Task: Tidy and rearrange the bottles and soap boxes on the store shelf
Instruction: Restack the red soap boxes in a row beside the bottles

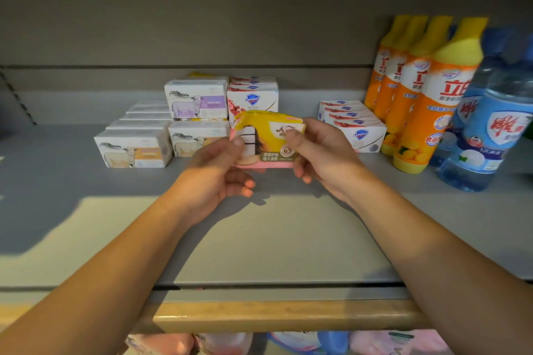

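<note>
Now, at nine o'clock, sheep soap boxes [134, 150] sit on the shelf [72, 181]. Dead center, the left hand [213, 179] and right hand [320, 153] pinch a yellow soap pack [269, 135] by its sides, above the shelf. At three o'clock stand orange bottles [429, 101], then blue bottles [490, 130].

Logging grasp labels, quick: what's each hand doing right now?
Left hand: pinches the left end of the yellow soap pack.
Right hand: pinches its right end.
</note>
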`<action>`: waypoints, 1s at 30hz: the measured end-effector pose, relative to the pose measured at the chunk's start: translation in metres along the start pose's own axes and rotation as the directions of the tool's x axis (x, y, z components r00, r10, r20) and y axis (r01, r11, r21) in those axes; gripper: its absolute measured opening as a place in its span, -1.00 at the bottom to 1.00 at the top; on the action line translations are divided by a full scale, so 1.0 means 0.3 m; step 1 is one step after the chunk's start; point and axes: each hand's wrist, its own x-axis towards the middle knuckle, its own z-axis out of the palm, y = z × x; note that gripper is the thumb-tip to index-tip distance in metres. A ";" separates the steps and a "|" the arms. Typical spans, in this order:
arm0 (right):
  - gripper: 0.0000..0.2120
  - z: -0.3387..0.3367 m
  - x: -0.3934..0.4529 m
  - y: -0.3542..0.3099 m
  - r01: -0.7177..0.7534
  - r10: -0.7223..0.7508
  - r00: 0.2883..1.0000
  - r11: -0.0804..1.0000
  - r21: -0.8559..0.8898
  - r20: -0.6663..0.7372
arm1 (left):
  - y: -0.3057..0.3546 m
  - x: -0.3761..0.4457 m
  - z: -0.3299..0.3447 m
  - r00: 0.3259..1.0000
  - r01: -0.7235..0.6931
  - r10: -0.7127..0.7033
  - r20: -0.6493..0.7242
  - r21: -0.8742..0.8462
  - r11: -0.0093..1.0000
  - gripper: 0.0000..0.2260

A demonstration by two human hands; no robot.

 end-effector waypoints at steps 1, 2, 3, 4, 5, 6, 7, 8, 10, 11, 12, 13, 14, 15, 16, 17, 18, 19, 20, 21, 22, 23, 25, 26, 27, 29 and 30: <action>-0.89 0.002 -0.001 0.000 0.035 -0.035 0.999 0.999 -0.014 0.007 | 0.002 0.004 -0.002 1.000 -0.005 0.004 -0.025 -0.021 1.000 -0.51; -0.81 0.005 -0.004 -0.003 0.059 -0.059 0.998 0.997 -0.043 0.001 | 0.003 0.005 -0.004 0.999 -0.010 0.009 -0.037 -0.037 0.999 -0.51; -0.76 0.008 -0.004 -0.007 0.082 -0.084 0.996 0.993 -0.085 -0.017 | 0.003 0.006 -0.003 0.999 -0.017 0.015 -0.039 -0.038 0.999 -0.55; -0.72 0.013 -0.005 -0.012 0.108 -0.114 0.993 0.984 -0.139 -0.037 | 0.002 0.006 0.000 0.999 -0.021 0.020 -0.036 -0.026 0.999 -0.62; -0.69 0.015 -0.006 -0.013 0.141 -0.154 0.986 0.971 -0.194 -0.056 | -0.003 0.006 0.002 0.999 -0.025 0.025 -0.036 -0.005 1.000 -0.67; -0.67 0.017 -0.006 -0.015 0.170 -0.191 0.979 0.957 -0.236 -0.072 | -0.009 0.007 0.002 0.998 -0.032 0.033 -0.044 0.019 0.999 -0.72; -0.66 0.017 -0.007 -0.017 0.192 -0.219 0.972 0.947 -0.257 -0.083 | -0.014 0.009 0.001 0.997 -0.048 0.050 -0.058 0.045 0.998 -0.77; -0.65 0.017 -0.008 -0.019 0.203 -0.234 0.968 0.943 -0.263 -0.092 | -0.017 0.011 0.000 0.994 -0.069 0.075 -0.077 0.078 0.995 -0.82; -0.66 0.014 -0.009 -0.020 0.212 -0.245 0.964 0.941 -0.263 -0.101 | -0.022 0.013 -0.003 0.986 -0.116 0.133 -0.103 0.156 0.981 -0.85; -0.69 0.016 -0.010 -0.019 0.210 -0.243 0.965 0.942 -0.261 -0.101 | -0.023 0.014 -0.006 0.981 -0.132 0.154 -0.114 0.184 0.974 -0.85; -0.73 0.016 -0.011 -0.016 0.201 -0.232 0.968 0.947 -0.250 -0.101 | -0.023 0.013 -0.008 0.978 -0.138 0.166 -0.127 0.199 0.970 -0.84; -0.77 0.017 -0.011 -0.012 0.181 -0.208 0.973 0.957 -0.228 -0.099 | -0.022 0.013 -0.008 0.975 -0.140 0.172 -0.141 0.210 0.968 -0.82; -0.81 0.016 -0.012 -0.006 0.153 -0.174 0.980 0.967 -0.201 -0.091 | -0.019 0.012 -0.008 0.972 -0.143 0.179 -0.152 0.221 0.965 -0.78; -0.84 0.015 -0.013 -0.001 0.124 -0.142 0.986 0.974 -0.188 -0.083 | -0.018 0.011 -0.008 0.971 -0.145 0.183 -0.154 0.229 0.963 -0.73; -0.86 0.013 -0.014 0.003 0.096 -0.113 0.990 0.976 -0.194 -0.079 | -0.018 0.009 -0.009 0.972 -0.144 0.183 -0.148 0.237 0.961 -0.73; -0.87 0.009 -0.015 0.006 0.073 -0.091 0.993 0.976 -0.206 -0.077 | -0.016 0.006 -0.010 0.975 -0.141 0.177 -0.131 0.246 0.959 -0.77; -0.88 0.005 -0.015 0.007 0.054 -0.070 0.995 0.976 -0.211 -0.072 | -0.013 0.001 -0.008 0.980 -0.136 0.168 -0.107 0.256 0.957 -0.83; -0.88 0.001 -0.016 0.005 0.038 -0.051 0.997 0.979 -0.201 -0.063 | -0.010 -0.003 -0.005 0.983 -0.134 0.161 -0.084 0.258 0.957 -0.86; -0.89 0.000 -0.017 0.000 0.026 -0.036 0.998 0.982 -0.188 -0.049 | -0.010 -0.003 -0.003 0.985 -0.130 0.153 -0.074 0.254 0.958 -0.88; -0.89 0.000 -0.018 -0.008 0.020 -0.027 0.999 0.982 -0.188 -0.037 | -0.012 -0.002 0.002 0.986 -0.122 0.145 -0.076 0.251 0.960 -0.90; -0.87 -0.001 -0.020 -0.017 0.014 -0.021 0.999 0.979 -0.203 -0.031 | -0.014 -0.003 0.006 0.986 -0.117 0.144 -0.082 0.266 0.957 -0.94; -0.85 -0.003 -0.025 -0.023 0.004 -0.012 0.999 0.975 -0.223 -0.039 | -0.017 -0.007 0.014 0.985 -0.114 0.147 -0.087 0.306 0.945 -0.95; -0.81 -0.012 -0.049 -0.028 -0.047 0.023 0.995 0.967 -0.250 -0.098 | -0.022 -0.016 0.037 0.985 -0.116 0.159 -0.066 0.429 0.896 -0.87; -0.79 -0.023 -0.069 -0.029 -0.074 0.040 0.990 0.962 -0.261 -0.135 | -0.022 -0.024 0.055 0.986 -0.121 0.160 -0.041 0.481 0.868 -0.84; -0.76 -0.038 -0.092 -0.030 -0.089 0.042 0.985 0.957 -0.276 -0.170 | -0.020 -0.032 0.075 0.987 -0.132 0.159 -0.010 0.516 0.846 -0.83; -0.64 -0.074 -0.150 -0.043 -0.056 -0.019 0.976 0.941 -0.335 -0.218 | -0.018 -0.049 0.129 0.989 -0.146 0.141 0.049 0.513 0.846 -0.83; -0.56 -0.094 -0.183 -0.055 -0.004 -0.089 0.973 0.915 -0.403 -0.212 | -0.018 -0.060 0.163 0.991 -0.133 0.118 0.061 0.489 0.862 -0.83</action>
